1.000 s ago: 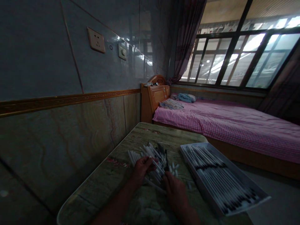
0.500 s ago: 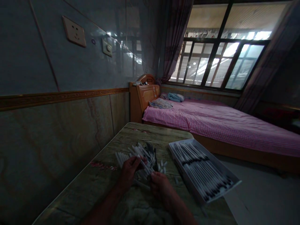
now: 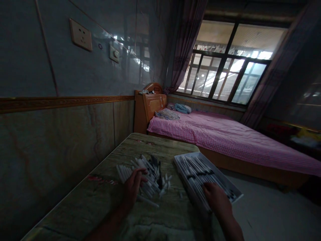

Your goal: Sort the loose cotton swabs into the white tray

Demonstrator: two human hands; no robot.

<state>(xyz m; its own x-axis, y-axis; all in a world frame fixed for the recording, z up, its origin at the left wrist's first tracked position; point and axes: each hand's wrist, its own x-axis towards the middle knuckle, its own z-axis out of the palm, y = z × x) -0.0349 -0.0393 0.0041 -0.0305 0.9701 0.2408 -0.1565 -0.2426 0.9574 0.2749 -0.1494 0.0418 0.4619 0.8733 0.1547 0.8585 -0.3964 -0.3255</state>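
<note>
- Tray [image 3: 217, 171] is angled far-left to near-right, nearest the curled right hand [image 3: 217, 197]; grip hidden.
- White tubes [image 3: 122, 172] are overlapped by the half-open left hand [image 3: 133, 184]; hold unclear.

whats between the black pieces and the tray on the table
In the head view, a cluster of short white pieces lies between the black pieces and the tray, on the tabletop.

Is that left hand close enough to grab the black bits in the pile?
Probably yes: the left hand is at the white sticks, and the black bits lie just beyond, with only white sticks seen between. The right hand is over at the tray, so it leaves the way free.
</note>
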